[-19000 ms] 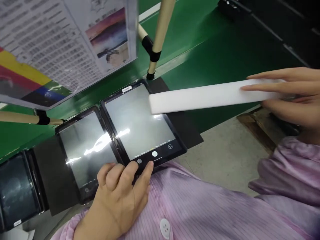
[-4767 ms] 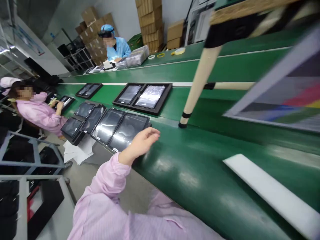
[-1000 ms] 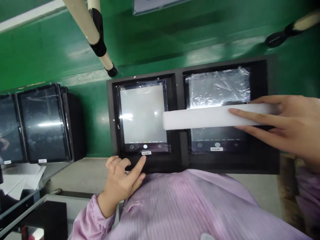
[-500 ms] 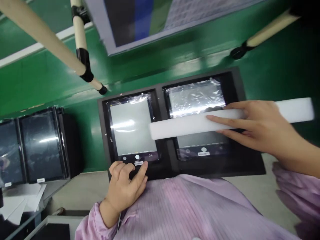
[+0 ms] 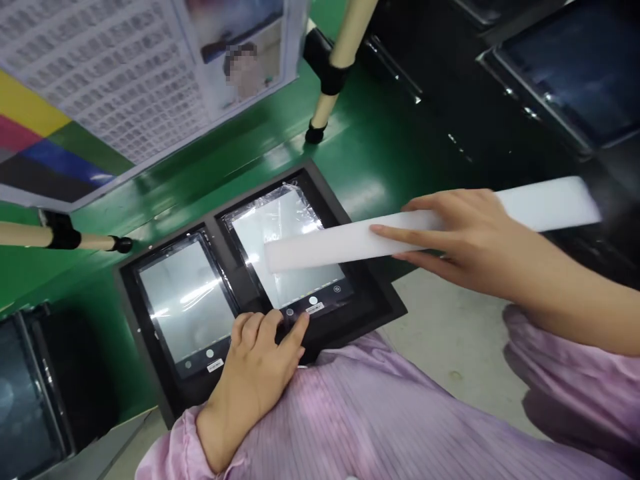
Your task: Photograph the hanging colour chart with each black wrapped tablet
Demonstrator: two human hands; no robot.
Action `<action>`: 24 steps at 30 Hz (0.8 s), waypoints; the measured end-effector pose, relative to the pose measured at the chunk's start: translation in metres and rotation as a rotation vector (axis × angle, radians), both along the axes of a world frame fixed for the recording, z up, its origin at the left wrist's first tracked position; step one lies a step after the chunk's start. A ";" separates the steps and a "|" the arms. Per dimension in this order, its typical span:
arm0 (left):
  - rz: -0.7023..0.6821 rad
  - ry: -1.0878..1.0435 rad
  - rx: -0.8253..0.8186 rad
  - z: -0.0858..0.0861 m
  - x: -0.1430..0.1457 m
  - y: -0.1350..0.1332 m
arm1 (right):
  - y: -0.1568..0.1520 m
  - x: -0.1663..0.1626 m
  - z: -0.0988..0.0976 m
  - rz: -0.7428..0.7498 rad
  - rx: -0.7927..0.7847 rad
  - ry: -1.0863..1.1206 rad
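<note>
My right hand grips a long white foam bar, with its fingers along the near side and more of the bar sticking out beyond the wrist side. The bar's left end hangs over the lit screen of the right tablet. My left hand lies at the front edge of a black foam tray, fingers bent and thumb apart, with nothing in it. Its thumb tip is close to the small label below that screen. The left tablet sits in the other recess, its screen also lit under clear film.
More dark tablets lie at the upper right, and another tablet at the lower left. A printed chart board stands behind the tray, beside beige pipes with black joints. Green mat covers the bench.
My view has swung to the right. My left hand has shifted from below the left tablet to below the right one, and the foam bar remains in my right hand.
</note>
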State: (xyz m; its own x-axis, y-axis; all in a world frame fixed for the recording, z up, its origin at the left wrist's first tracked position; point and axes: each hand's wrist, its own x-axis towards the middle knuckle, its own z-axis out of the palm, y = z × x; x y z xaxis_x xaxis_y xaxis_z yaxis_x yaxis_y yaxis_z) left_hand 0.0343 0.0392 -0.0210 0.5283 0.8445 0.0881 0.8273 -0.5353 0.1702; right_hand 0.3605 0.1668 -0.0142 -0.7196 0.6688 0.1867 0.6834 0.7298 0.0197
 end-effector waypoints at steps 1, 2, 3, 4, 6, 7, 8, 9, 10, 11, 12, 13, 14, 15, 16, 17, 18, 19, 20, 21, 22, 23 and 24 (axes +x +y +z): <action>0.001 0.026 -0.024 -0.001 0.003 0.001 | -0.006 0.010 0.002 -0.017 0.003 0.022; 0.000 0.052 -0.050 -0.002 0.006 0.003 | -0.012 0.017 0.003 -0.025 -0.008 0.057; -0.006 0.074 -0.069 -0.003 0.008 0.003 | -0.018 0.023 0.004 -0.037 -0.031 0.100; -0.016 0.090 -0.085 -0.003 0.010 0.004 | -0.023 0.027 0.004 -0.055 -0.051 0.141; -0.039 0.104 -0.094 -0.002 0.013 0.006 | -0.031 0.032 0.004 -0.128 -0.042 0.188; -0.048 0.105 -0.090 -0.001 0.015 0.007 | -0.034 0.035 0.003 -0.162 -0.019 0.186; -0.052 0.105 -0.088 -0.001 0.016 0.009 | -0.036 0.037 0.002 -0.184 0.004 0.167; -0.055 0.105 -0.089 0.000 0.017 0.010 | -0.038 0.040 0.001 -0.193 0.023 0.143; -0.056 0.103 -0.090 0.001 0.019 0.012 | -0.039 0.043 -0.001 -0.192 0.034 0.120; -0.058 0.103 -0.090 0.001 0.020 0.013 | -0.040 0.045 -0.003 -0.188 0.036 0.104; -0.059 0.105 -0.090 0.001 0.021 0.015 | -0.041 0.047 -0.005 -0.186 0.035 0.090; -0.062 0.107 -0.086 0.001 0.022 0.016 | -0.041 0.049 -0.008 -0.190 0.037 0.080; -0.064 0.107 -0.078 0.002 0.023 0.018 | -0.042 0.050 -0.010 -0.201 0.038 0.073; -0.062 0.105 -0.066 0.002 0.024 0.019 | -0.042 0.051 -0.011 -0.213 0.041 0.070; -0.057 0.101 -0.052 0.002 0.025 0.020 | -0.042 0.051 -0.013 -0.225 0.040 0.069; -0.051 0.095 -0.039 0.002 0.026 0.020 | -0.042 0.052 -0.014 -0.237 0.040 0.066; -0.045 0.086 -0.025 0.001 0.027 0.021 | -0.042 0.052 -0.014 -0.246 0.041 0.061; -0.041 0.079 -0.014 0.001 0.028 0.021 | -0.042 0.052 -0.015 -0.252 0.043 0.053; -0.037 0.076 -0.008 0.001 0.029 0.021 | -0.042 0.052 -0.015 -0.257 0.046 0.045; -0.034 0.083 -0.007 0.001 0.030 0.021 | -0.042 0.052 -0.015 -0.259 0.051 0.035; -0.027 0.097 -0.011 0.001 0.031 0.021 | -0.042 0.052 -0.015 -0.262 0.056 0.026; -0.019 0.113 -0.015 0.001 0.031 0.021 | -0.042 0.053 -0.014 -0.265 0.056 0.017; -0.013 0.124 -0.017 0.002 0.031 0.020 | -0.042 0.053 -0.014 -0.267 0.052 0.012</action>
State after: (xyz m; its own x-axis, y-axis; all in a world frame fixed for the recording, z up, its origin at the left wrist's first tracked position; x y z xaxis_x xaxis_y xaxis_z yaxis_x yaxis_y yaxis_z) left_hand 0.0658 0.0596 -0.0186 0.5450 0.8384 0.0070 0.8357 -0.5439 0.0767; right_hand 0.4135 0.1246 -0.0283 -0.5165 0.8239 0.2332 0.8519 0.5220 0.0429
